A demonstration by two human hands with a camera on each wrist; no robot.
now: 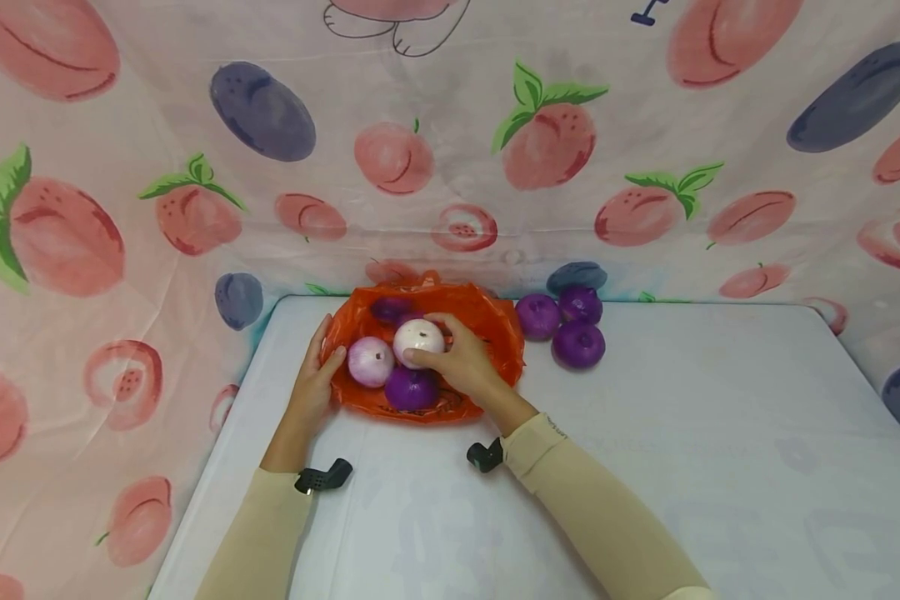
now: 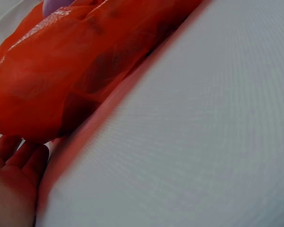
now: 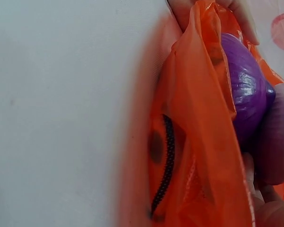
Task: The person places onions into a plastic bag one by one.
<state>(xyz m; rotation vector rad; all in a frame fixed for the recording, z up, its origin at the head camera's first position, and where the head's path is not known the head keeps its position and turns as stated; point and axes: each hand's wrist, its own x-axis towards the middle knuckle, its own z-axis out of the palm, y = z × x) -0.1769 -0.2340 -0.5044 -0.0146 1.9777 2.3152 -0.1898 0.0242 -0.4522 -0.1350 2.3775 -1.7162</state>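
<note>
An orange plastic bag [image 1: 495, 333] lies wide open on the white table, with several onions inside. My right hand [image 1: 461, 358] holds a pale, whitish onion [image 1: 418, 340] between thumb and fingers over the bag's middle. Beside it sits a light purple onion [image 1: 371, 362]; a dark purple onion [image 1: 411, 392] lies in front. Farther back in the bag, another dark purple onion [image 1: 390, 309] shows partly. At the bag's left side, my left hand [image 1: 317, 379] grips the rim, thumb toward the inside. In the left wrist view, the fingers [image 2: 35, 161] meet the orange plastic from below.
Three dark purple onions, among them a front one [image 1: 578, 345], stand in a cluster right of the bag on the white table [image 1: 682, 450]. A fruit-printed cloth [image 1: 450, 108] hangs behind the table and along its left side.
</note>
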